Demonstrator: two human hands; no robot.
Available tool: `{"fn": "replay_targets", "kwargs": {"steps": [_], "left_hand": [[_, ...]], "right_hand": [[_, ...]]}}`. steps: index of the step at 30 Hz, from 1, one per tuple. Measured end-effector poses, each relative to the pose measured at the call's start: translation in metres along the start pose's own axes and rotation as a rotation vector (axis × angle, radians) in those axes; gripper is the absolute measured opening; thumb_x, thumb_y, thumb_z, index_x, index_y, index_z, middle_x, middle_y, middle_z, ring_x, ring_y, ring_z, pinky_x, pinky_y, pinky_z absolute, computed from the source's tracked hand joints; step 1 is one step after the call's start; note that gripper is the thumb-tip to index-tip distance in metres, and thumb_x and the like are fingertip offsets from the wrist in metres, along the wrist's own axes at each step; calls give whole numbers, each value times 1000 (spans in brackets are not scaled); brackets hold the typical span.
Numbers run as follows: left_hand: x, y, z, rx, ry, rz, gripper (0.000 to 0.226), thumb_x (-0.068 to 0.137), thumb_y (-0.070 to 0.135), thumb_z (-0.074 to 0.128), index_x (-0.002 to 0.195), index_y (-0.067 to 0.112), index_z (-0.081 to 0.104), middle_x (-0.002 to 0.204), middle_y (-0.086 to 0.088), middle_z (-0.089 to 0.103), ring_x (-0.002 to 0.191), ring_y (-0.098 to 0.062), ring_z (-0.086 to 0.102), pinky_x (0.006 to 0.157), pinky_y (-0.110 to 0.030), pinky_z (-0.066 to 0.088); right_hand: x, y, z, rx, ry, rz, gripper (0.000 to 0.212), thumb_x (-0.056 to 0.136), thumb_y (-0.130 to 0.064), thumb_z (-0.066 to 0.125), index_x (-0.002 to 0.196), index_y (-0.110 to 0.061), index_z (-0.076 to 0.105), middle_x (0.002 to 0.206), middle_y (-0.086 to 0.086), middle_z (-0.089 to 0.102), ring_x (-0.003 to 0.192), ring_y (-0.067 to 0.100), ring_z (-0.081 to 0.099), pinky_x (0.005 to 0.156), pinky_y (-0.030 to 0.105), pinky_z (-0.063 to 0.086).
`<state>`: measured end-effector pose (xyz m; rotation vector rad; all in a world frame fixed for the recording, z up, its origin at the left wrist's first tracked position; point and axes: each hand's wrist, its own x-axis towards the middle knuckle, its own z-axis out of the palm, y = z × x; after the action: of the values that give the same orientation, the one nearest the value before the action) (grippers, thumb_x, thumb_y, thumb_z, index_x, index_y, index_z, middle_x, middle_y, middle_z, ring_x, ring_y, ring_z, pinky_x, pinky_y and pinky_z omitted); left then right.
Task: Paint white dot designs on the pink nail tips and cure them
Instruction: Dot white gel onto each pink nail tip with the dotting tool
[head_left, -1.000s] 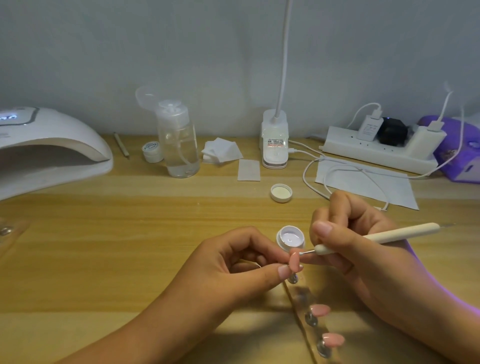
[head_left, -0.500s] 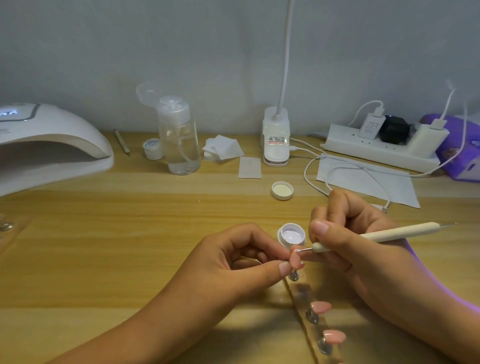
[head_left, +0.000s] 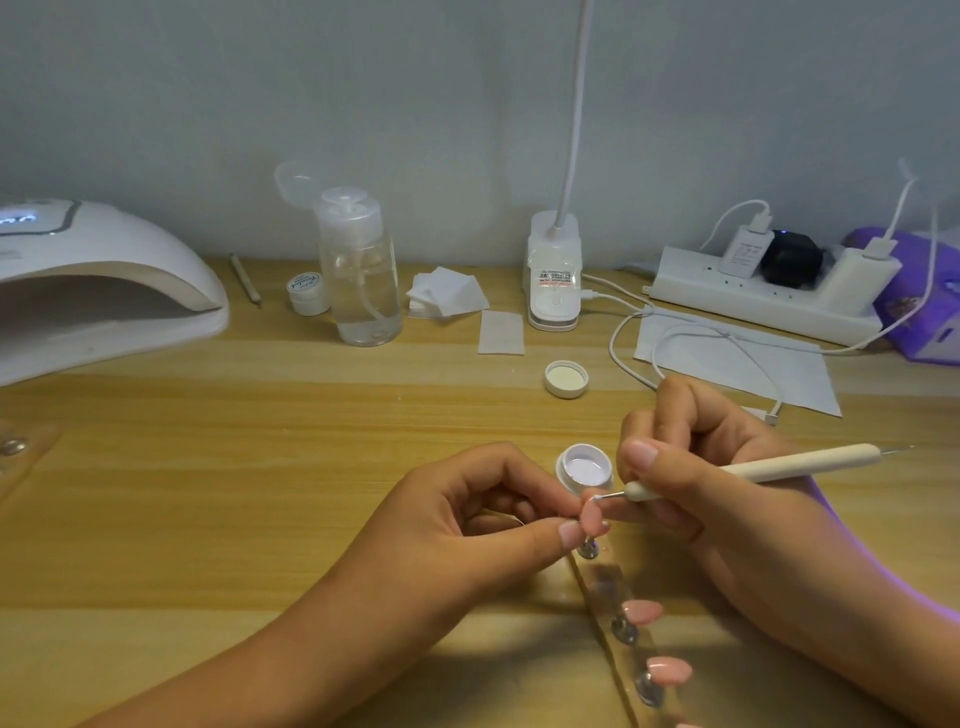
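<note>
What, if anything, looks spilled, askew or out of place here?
Nothing stands out. The white lid lies upturned behind the open paint pot; the pump bottle has its cap flipped open. No spill shows.

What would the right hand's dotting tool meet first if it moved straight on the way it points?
Most likely the pink nail tip pinched in the left hand; the point of the dotting tool sits at its upper edge, though depth is unclear.

Dim soft light fr above, purple glow at rt edge, wide-angle warp.
</note>
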<state>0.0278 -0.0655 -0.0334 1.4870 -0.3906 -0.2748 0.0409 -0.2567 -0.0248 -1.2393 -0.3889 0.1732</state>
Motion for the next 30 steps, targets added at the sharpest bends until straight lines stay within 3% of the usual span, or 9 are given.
{"fn": "replay_targets", "kwargs": {"steps": [6,18,21,30], "left_hand": [[-1,1,0,-1,-13,15,15,74,11,74,75,26,73,73,8,71,69,-1,59,65,-11,47],[-1,0,0,6,8,-1,10,72,15,76,74,25,73,72,9,68,70,-3,56,66,-11,45],[-1,0,1,4,8,-1,10,72,16,76,74,25,73,71,9,68,69,-3,55,66,-11,45],[-1,-1,0,18,4,-1,9,74,17,76,74,25,72,73,8,67,69,-3,54,64,-11,43]], "right_hand": [[-1,1,-1,-17,15,3,27,69,-21,80,61,-20,54,61,-3,54,53,3,56,62,24,56],[0,1,-2,-10,-6,0,30,68,-28,84,62,-21,55,61,-2,54,53,3,57,61,22,55],[1,2,-2,-16,0,1,25,70,-19,78,61,-20,55,61,-2,54,53,3,57,61,23,55],[2,0,-1,21,24,40,39,60,-40,87,60,-19,54,57,1,46,51,10,48,61,26,55]]}}
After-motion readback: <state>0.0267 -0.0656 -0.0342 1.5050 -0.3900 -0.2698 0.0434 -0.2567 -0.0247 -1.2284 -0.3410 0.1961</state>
